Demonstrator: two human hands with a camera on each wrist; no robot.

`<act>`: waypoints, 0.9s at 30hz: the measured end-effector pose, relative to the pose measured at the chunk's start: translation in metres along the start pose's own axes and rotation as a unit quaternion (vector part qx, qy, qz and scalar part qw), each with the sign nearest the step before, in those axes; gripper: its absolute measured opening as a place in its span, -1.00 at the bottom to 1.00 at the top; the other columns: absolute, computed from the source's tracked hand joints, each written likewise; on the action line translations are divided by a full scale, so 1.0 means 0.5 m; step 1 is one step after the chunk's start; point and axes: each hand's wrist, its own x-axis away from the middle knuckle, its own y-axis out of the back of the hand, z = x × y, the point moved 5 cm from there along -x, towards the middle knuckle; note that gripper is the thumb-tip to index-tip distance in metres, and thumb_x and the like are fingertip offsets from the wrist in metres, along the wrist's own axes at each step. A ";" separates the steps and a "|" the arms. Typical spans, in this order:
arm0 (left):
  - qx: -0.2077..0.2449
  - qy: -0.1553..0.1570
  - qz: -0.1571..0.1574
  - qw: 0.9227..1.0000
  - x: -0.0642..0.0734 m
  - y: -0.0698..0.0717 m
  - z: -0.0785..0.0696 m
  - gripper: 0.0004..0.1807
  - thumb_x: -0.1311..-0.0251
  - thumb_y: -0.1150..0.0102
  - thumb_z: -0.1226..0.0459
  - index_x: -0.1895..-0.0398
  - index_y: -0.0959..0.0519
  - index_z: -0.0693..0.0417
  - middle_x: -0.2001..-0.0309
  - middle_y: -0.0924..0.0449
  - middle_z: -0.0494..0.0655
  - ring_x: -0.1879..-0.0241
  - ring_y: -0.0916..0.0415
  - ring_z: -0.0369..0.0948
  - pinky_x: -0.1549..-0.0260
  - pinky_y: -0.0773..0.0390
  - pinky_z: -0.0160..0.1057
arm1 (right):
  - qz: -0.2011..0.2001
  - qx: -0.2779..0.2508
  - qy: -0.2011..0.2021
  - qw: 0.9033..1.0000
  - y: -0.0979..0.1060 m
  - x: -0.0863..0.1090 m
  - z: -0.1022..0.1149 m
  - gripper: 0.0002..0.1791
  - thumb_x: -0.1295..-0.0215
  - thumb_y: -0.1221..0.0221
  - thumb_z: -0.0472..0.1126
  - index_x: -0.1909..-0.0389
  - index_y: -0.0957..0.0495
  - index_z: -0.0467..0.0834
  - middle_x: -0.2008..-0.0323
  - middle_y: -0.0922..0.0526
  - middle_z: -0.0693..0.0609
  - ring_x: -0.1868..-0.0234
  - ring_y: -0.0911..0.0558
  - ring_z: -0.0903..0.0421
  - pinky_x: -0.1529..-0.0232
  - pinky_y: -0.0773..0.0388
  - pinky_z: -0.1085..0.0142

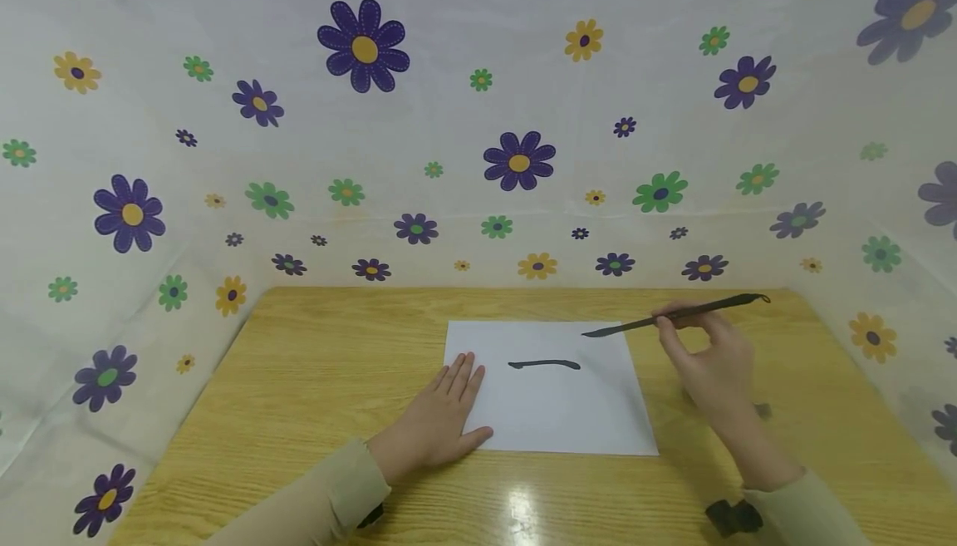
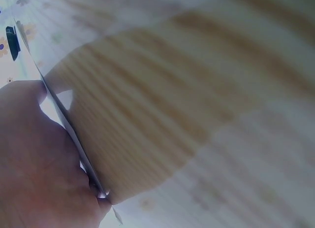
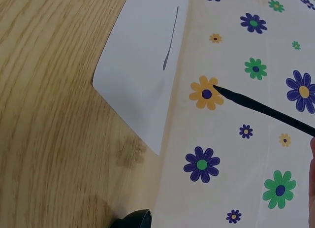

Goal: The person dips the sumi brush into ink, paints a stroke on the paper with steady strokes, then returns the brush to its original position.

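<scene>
On the white sheet of paper (image 1: 568, 417) my left hand (image 1: 437, 421) rests flat at the left side, fingers straight and thumb spread. One black, roughly horizontal stroke (image 1: 546, 363) marks the sheet. My right hand (image 1: 718, 367) pinches a black ink brush (image 1: 628, 327) around its handle, beyond the right edge of the paper. The brush slants, its pointed tip to the left above the sheet's upper right part. In the right wrist view the brush (image 3: 266, 110) appears against the flowered cloth, with only a sliver of the hand showing.
A wooden table (image 1: 314, 380) lies under the paper. White cloth (image 1: 441, 114) printed with flowers rises behind it and at both sides. A dark rounded object (image 3: 135, 220) shows at the bottom of the right wrist view. Black pieces (image 1: 734, 518) appear near the right sleeve.
</scene>
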 end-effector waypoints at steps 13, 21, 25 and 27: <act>-0.005 0.006 0.000 1.000 0.001 0.001 -0.001 -0.02 -0.58 0.17 -0.28 -0.73 0.04 0.23 -0.73 0.17 0.27 -0.74 0.16 0.12 -0.68 -0.09 0.07 | -0.036 -0.004 0.017 0.999 0.047 -0.010 -0.017 -0.83 -0.11 -0.33 -0.59 0.25 -0.74 -0.41 0.23 -0.63 0.61 0.17 -0.55 0.75 -0.02 -0.43 0.73; -0.006 0.009 0.006 1.000 -0.002 -0.001 0.002 -0.02 -0.58 0.22 -0.30 -0.73 0.06 0.21 -0.74 0.20 0.25 -0.74 0.19 0.10 -0.69 -0.07 0.05 | -0.026 0.026 -0.003 0.999 0.075 -0.012 -0.025 -0.78 -0.11 -0.34 -0.63 0.21 -0.74 -0.40 0.20 -0.57 0.69 0.16 -0.52 0.75 -0.10 -0.35 0.75; -0.004 0.005 0.002 1.000 -0.001 0.002 0.000 -0.02 -0.58 0.17 -0.28 -0.72 0.03 0.23 -0.73 0.17 0.27 -0.74 0.16 0.12 -0.68 -0.10 0.08 | -0.022 0.032 -0.007 0.999 0.090 -0.009 -0.030 -0.78 -0.12 -0.33 -0.62 0.20 -0.74 -0.41 0.18 -0.56 0.73 0.15 -0.51 0.73 -0.07 -0.34 0.76; -0.005 0.001 0.000 1.000 0.000 0.002 0.001 -0.02 -0.58 0.15 -0.28 -0.72 0.03 0.25 -0.73 0.16 0.29 -0.73 0.15 0.14 -0.68 -0.10 0.10 | -0.024 0.039 -0.001 0.999 0.098 -0.008 -0.030 -0.79 -0.12 -0.33 -0.61 0.21 -0.74 -0.41 0.19 -0.62 0.66 0.14 -0.50 0.75 -0.03 -0.34 0.76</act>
